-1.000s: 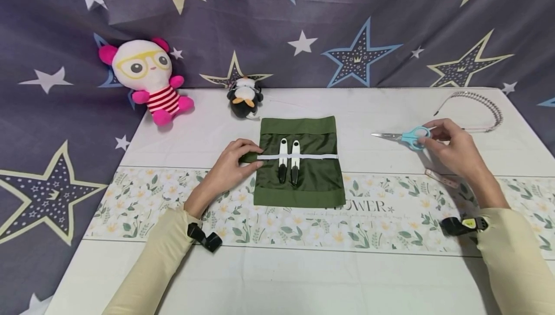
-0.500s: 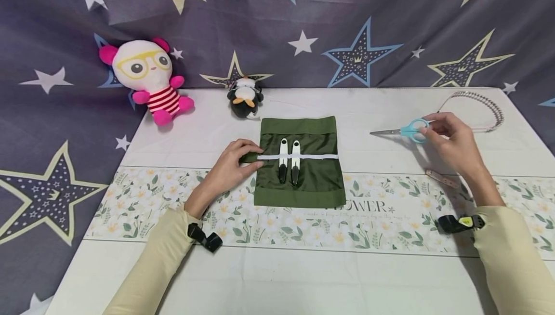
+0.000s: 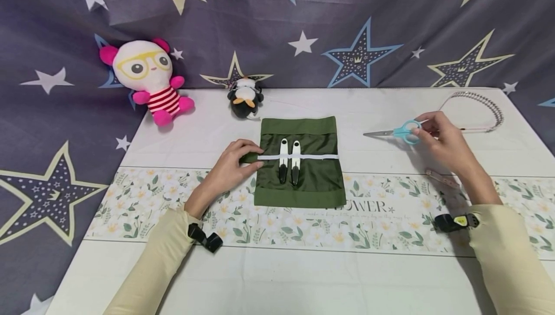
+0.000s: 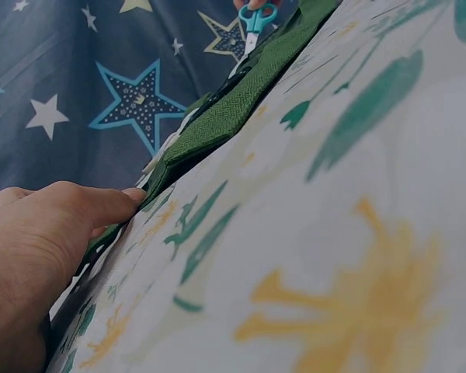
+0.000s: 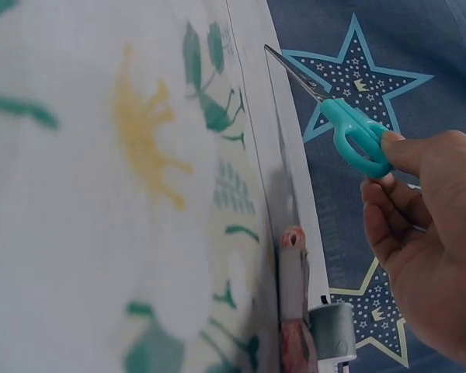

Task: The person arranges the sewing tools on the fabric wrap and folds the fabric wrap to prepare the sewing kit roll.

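Green case: green cloth case (image 3: 321,177) lies spread flat at the centre of the head view; its white band (image 3: 318,156) crosses two white-and-black tools (image 3: 283,149), set side by side and roughly upright in the frame.
Scissors: blue-handled scissors (image 3: 399,132), right of centre, blades pointing left, raised above the table and apart from the case.
Right hand grip: right hand (image 3: 443,142) pinches a handle loop between thumb and finger.
Left hand grip: left hand (image 3: 233,164) rests its fingertips and thumb tip on the case's left edge, with a gap between them.
Since a second ago: scissors and right hand have shifted left; case, tools and left hand lie as they did.
Table: white cover (image 3: 303,276) with a floral strip (image 3: 165,226) across the middle; small pinkish item (image 3: 441,178) below the right hand, headband (image 3: 476,95) upper right, pink-and-white plush (image 3: 162,100) upper left, penguin plush (image 3: 244,106) above the case.
Backdrop: dark star-printed curtain (image 3: 269,31) along the top and left.
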`<state>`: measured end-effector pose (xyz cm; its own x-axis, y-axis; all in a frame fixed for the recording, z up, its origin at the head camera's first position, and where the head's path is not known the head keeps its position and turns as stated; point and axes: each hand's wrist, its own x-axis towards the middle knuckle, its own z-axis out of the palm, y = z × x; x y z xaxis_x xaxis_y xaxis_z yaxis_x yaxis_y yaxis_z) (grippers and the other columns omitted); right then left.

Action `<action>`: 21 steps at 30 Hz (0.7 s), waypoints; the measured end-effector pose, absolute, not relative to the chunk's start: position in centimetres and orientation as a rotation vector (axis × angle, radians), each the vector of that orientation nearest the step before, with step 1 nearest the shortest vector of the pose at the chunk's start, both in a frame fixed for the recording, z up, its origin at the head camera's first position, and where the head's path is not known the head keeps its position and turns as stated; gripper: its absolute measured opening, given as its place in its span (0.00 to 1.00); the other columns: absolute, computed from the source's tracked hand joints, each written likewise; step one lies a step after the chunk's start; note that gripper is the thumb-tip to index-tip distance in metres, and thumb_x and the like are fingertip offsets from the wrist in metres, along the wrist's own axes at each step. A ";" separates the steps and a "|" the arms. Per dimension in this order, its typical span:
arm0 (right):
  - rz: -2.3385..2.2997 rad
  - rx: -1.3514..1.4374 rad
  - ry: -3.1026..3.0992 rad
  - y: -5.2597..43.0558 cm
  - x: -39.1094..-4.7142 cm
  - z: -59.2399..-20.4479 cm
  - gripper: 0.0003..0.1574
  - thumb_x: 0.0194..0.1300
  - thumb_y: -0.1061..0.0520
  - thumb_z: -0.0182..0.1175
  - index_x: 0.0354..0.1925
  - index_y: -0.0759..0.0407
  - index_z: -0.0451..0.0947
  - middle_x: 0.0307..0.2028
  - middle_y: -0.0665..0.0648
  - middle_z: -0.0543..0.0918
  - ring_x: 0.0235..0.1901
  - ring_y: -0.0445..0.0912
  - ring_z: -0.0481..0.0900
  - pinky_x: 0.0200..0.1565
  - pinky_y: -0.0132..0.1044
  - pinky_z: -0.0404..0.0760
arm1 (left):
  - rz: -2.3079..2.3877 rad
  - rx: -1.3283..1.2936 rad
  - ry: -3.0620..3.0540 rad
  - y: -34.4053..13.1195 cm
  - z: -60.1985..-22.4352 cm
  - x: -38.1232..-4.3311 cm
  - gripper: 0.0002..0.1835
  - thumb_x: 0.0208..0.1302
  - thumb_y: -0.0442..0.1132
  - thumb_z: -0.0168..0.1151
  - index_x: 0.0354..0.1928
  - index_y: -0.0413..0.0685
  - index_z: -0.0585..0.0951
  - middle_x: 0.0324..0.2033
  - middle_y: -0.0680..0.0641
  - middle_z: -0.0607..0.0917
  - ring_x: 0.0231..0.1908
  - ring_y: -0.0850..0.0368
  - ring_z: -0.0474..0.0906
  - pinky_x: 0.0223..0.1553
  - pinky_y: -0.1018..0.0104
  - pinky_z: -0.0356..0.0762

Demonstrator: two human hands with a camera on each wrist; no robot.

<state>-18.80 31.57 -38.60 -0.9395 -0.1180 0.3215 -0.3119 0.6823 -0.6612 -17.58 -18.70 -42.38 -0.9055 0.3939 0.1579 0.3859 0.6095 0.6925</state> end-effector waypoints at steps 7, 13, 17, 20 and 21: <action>1.117 0.324 -2.667 31.1 -18.9 -38.4 0.19 0.79 0.61 0.56 0.61 0.70 0.69 0.42 0.67 0.80 0.39 0.29 0.72 0.45 0.21 0.68 | 1.202 0.677 2.810 -18.7 -42.5 -17.6 0.18 0.71 0.43 0.69 0.60 0.48 0.84 0.61 0.46 0.77 0.65 0.46 0.68 0.68 0.43 0.64; 1.163 0.274 -2.634 30.7 -19.2 -37.9 0.19 0.78 0.59 0.59 0.61 0.68 0.74 0.40 0.55 0.80 0.40 0.29 0.74 0.46 0.20 0.70 | 1.208 0.673 2.806 -18.7 -42.5 -17.5 0.18 0.71 0.43 0.69 0.60 0.48 0.84 0.61 0.47 0.77 0.65 0.46 0.68 0.68 0.43 0.65; 1.197 0.265 -2.611 30.4 -19.6 -37.7 0.19 0.77 0.59 0.61 0.61 0.67 0.76 0.37 0.43 0.80 0.39 0.31 0.76 0.42 0.21 0.71 | 1.210 0.673 2.806 -18.7 -42.4 -17.5 0.18 0.71 0.43 0.69 0.60 0.48 0.84 0.61 0.47 0.77 0.65 0.47 0.68 0.67 0.44 0.65; 1.219 0.273 -2.591 30.2 -20.0 -37.7 0.19 0.77 0.60 0.61 0.61 0.67 0.77 0.37 0.42 0.80 0.37 0.33 0.76 0.38 0.22 0.71 | 1.213 0.677 2.804 -18.7 -42.3 -17.5 0.18 0.71 0.43 0.69 0.60 0.48 0.84 0.61 0.47 0.76 0.65 0.47 0.68 0.67 0.44 0.65; 1.227 0.276 -2.584 30.2 -20.1 -37.7 0.19 0.76 0.61 0.61 0.61 0.67 0.77 0.36 0.43 0.80 0.36 0.35 0.76 0.37 0.22 0.71 | 1.214 0.678 2.803 -18.7 -42.3 -17.5 0.18 0.71 0.43 0.69 0.60 0.48 0.84 0.61 0.47 0.76 0.65 0.47 0.68 0.67 0.44 0.65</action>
<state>-20.06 30.19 -37.65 -0.9463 -0.0571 0.3182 -0.2827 0.6237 -0.7288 -17.50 -18.67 -42.29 -0.9060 0.3932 0.1568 0.3834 0.6052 0.6976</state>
